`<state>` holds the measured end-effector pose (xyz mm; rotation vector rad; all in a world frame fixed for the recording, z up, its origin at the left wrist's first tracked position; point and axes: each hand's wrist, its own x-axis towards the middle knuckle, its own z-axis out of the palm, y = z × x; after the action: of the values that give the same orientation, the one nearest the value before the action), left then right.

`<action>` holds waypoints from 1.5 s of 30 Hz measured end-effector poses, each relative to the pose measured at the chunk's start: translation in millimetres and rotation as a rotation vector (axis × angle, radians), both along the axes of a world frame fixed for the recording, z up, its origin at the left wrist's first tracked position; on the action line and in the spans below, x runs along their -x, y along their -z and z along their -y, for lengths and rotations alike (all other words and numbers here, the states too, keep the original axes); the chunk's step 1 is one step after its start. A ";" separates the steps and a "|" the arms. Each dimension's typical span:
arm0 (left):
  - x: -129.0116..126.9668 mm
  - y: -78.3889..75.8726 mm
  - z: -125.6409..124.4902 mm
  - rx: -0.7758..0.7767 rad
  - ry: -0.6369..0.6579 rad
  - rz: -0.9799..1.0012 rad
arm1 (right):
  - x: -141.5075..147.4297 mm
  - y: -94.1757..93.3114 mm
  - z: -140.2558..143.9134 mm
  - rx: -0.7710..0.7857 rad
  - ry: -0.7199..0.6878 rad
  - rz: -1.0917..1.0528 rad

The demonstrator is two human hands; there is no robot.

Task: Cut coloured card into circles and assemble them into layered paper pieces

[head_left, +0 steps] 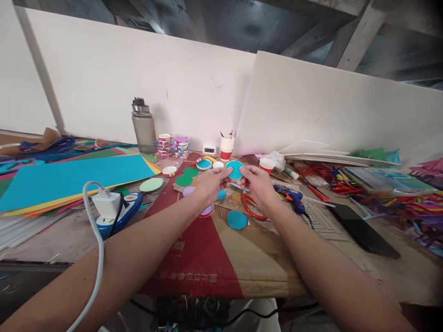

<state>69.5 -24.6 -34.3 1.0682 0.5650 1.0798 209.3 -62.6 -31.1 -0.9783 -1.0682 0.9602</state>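
Both hands hold up a round blue disc (235,169) with a pale rim, just above the middle of the work surface. My left hand (212,182) pinches its left edge between thumb and fingers, and my right hand (256,180) grips the right edge the same way. Whether the disc is loose paper or fixed to a cup piece I cannot tell. Below the hands a blue paper circle (237,220) lies on the cardboard (263,258). Beside my right wrist are red-handled scissors (254,207), partly covered. Green paper circles (187,177) lie left of my left hand.
A blue glue gun (294,199) and a black phone (363,230) lie to the right. A bottle (144,127) and stacked paper cups (227,148) stand near the white wall. Coloured sheets (76,177) and a power strip (121,216) with a white cable are at left.
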 end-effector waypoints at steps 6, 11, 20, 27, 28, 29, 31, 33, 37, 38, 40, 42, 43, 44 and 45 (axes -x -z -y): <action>-2.2 -0.3 3.9 -0.107 -0.060 0.021 | 2.5 3.7 -3.2 -0.072 0.044 -0.012; -3.3 -0.2 5.2 -0.099 -0.023 0.067 | 9.1 7.4 -1.3 -0.128 0.063 -0.004; 1.2 2.2 -5.0 -0.041 -0.007 0.053 | 8.9 -7.4 13.2 -0.012 -0.065 0.002; 6.7 -0.4 -9.6 0.118 -0.088 0.095 | -7.7 -5.1 6.9 0.023 0.132 0.467; 7.8 -2.0 -10.3 0.136 -0.102 0.106 | -12.3 -5.6 8.2 0.070 0.128 0.588; 8.8 -3.5 -11.0 0.148 -0.115 0.117 | -17.4 -6.4 10.5 0.115 0.126 0.726; 10.3 -5.9 -12.5 0.154 -0.130 0.133 | -27.6 -8.0 18.0 0.159 0.142 1.033; 11.1 -7.1 -13.6 0.148 -0.141 0.136 | -35.4 -7.4 26.8 0.182 0.164 1.342; 10.5 -5.6 -14.8 0.104 -0.144 0.091 | -36.4 1.7 38.5 0.363 0.133 1.771; 10.2 -4.8 -15.1 0.085 -0.140 0.080 | -34.0 4.5 39.1 0.393 0.127 1.816; 9.9 -3.4 -15.8 0.054 -0.137 0.064 | -28.5 8.8 37.9 0.431 0.135 1.836; 10.4 -2.7 -16.6 0.040 -0.140 0.053 | -25.3 11.2 34.4 0.451 0.163 1.799; 10.9 -2.8 -16.9 0.039 -0.141 0.048 | -25.4 11.7 32.2 0.454 0.185 1.770; 11.6 -3.1 -17.1 0.037 -0.142 0.047 | -26.7 12.0 30.0 0.450 0.215 1.731; 12.4 -3.6 -17.2 0.033 -0.141 0.050 | -29.2 12.0 27.9 0.435 0.248 1.679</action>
<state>57.0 -7.4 -30.7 0.9810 0.6229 1.2125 238.4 -90.5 -43.1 -2.3410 -1.9971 -0.0827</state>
